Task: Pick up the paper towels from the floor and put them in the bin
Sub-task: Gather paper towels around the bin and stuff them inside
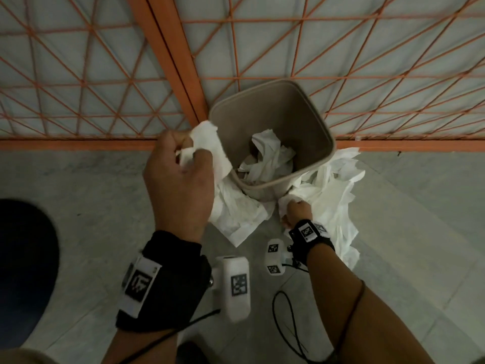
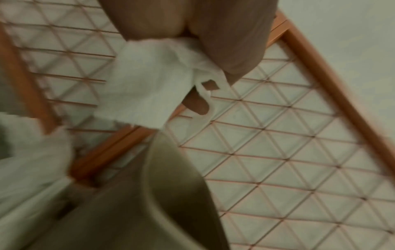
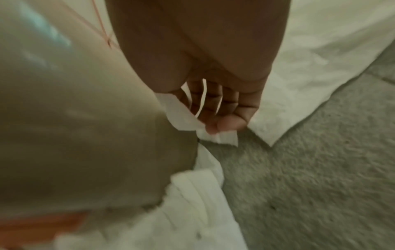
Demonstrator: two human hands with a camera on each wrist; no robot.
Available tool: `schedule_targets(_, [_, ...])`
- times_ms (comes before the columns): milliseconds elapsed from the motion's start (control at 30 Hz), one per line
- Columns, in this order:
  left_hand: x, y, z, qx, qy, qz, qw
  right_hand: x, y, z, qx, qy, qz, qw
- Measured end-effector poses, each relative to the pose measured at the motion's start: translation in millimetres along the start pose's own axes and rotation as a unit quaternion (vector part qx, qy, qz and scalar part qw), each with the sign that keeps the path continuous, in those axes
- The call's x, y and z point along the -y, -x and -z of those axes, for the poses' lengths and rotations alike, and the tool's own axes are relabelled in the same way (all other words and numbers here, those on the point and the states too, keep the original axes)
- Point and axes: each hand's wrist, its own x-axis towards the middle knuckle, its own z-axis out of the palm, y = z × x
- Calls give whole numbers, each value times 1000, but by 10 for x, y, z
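Observation:
A beige bin stands on the floor against an orange mesh fence, with crumpled white paper towels inside it. My left hand is raised beside the bin's left rim and grips a white paper towel, which the left wrist view shows as the same towel bunched in my fingers. More towels lie on the floor under that hand. My right hand is down at the floor by the bin's front right, pinching a paper towel from the pile there.
The orange mesh fence runs behind the bin, its bottom rail at floor level. The grey floor spreads right and front. A dark blue shape sits at the left edge. Black cables hang from my wrists.

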Motion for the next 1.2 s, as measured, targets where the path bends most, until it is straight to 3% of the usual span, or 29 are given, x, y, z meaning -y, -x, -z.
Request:
schedule_targets(100, [-393, -238, -136, 11, 62, -87, 994, 142, 403, 268, 2, -18, 48, 999])
schedule_targets(167, [-519, -389, -326, 22, 84, -122, 989, 189, 652, 517, -42, -40, 88, 994])
schedule_targets(300, [-427, -539, -846, 101, 23, -132, 986, 450, 1252, 973, -152, -152, 165, 963])
schedule_targets(367, [-243, -576, -1082, 170, -56, -93, 980, 735, 1534, 1125, -177, -173, 229, 941])
schedule_targets(433, [-56, -605, -1243, 279, -135, -50, 949, 1081, 1785, 1205, -175, -171, 302, 921])
schedule_targets(500, [40, -631, -1294, 377, -230, -26, 897, 1429, 1988, 1241, -146, -160, 369, 904])
schedule_targets(567, [69, -676, -1242, 441, -254, -14, 861, 1735, 2060, 1223, -124, -118, 418, 892])
schedule_targets(600, [85, -713, -1194, 459, -230, -8, 858, 1862, 2037, 1191, -119, -81, 437, 888])
schedule_targets(700, [84, -841, -912, 422, -92, 21, 902, 2175, 1861, 1003, -80, 48, 463, 881])
schedule_targets(767, [118, -918, -649, 315, 1, 26, 949, 2291, 1697, 790, -56, 164, 463, 869])
schedule_targets(833, [233, -923, -364, 192, 93, 52, 976, 2336, 1537, 550, -35, 283, 438, 853])
schedule_targets(900, [506, -857, -136, 71, 125, 93, 985, 2336, 1397, 343, 15, 414, 365, 834])
schedule_targets(967, [901, -726, -42, -5, 84, 166, 983, 2341, 1364, 225, 68, 482, 319, 813])
schedule_targets(1000, [1105, -634, -50, -11, 49, 209, 977, 2348, 1412, 196, 83, 477, 315, 816])
schedule_targets(1067, [1439, -386, -173, 56, -13, 287, 956, 2350, 1561, 208, 75, 432, 347, 829])
schedule_targets(1133, [1662, -122, -350, 170, -100, 299, 934, 2311, 1722, 316, 41, 376, 385, 842])
schedule_targets(1200, [1815, 76, -515, 239, -164, 288, 912, 2197, 1905, 501, 15, 298, 417, 859])
